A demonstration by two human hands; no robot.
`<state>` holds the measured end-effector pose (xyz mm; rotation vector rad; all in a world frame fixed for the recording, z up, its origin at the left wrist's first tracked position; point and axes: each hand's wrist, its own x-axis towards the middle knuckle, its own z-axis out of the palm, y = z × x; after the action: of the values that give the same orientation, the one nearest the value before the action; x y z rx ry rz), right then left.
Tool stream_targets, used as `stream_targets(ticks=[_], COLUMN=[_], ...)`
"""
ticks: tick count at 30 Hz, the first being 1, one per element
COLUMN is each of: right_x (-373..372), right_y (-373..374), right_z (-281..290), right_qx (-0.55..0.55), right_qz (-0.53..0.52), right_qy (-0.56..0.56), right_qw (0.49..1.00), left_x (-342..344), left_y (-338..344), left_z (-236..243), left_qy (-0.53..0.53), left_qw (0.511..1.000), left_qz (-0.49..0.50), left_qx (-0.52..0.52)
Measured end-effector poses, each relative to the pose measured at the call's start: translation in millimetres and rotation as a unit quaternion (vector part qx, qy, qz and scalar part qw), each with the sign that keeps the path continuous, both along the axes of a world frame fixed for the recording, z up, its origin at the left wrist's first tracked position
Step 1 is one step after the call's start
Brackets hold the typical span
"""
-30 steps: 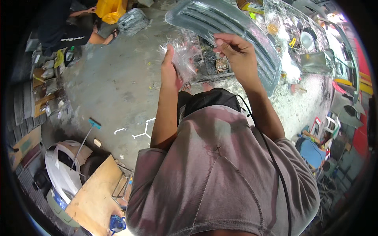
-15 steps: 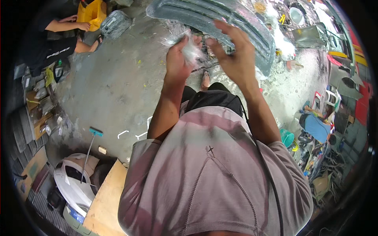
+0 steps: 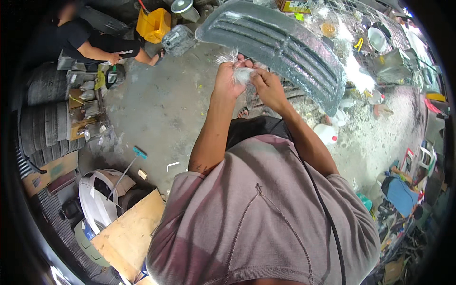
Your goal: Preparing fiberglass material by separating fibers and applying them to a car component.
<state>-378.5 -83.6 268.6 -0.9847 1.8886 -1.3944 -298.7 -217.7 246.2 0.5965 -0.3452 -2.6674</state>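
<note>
A wad of white glass fibre strands (image 3: 242, 75) is between my two hands, with loose ends sticking up above the left one. My left hand (image 3: 227, 81) is closed around the wad. My right hand (image 3: 269, 89) has come up against it, and its thumb and fingers pinch the wad's right side. Just beyond my hands lies a long, curved grey panel (image 3: 292, 78) with raised ribs and slots and a glossy, fibrous surface. Neither hand appears to touch that panel.
Right of the panel, white fibre (image 3: 359, 78), a white bowl (image 3: 377, 39) and a jug (image 3: 326, 134) lie about. At far left a person (image 3: 83, 40) sits near a yellow container (image 3: 153, 26). A broom (image 3: 124, 173) leans on a white curved part (image 3: 95, 202) by a wooden board (image 3: 130, 235).
My right hand, raised and spread apart before, has closed onto the fibre wad in my left hand. The view has shifted, showing more of the panel. The seated person's hands have left the yellow container.
</note>
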Motion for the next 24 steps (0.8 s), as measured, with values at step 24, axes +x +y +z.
stream_targets(ticks=[24], right_x=[-92], right_y=[15], right_z=[42], right_qx=[-0.039], right_qz=[0.058], right_qy=[-0.327], right_qw=[0.942], left_x=[-54], left_y=[-2], left_z=[49], left_qy=[-0.042], left_qw=[0.942], left_qz=[-0.079], left_qx=[-0.323])
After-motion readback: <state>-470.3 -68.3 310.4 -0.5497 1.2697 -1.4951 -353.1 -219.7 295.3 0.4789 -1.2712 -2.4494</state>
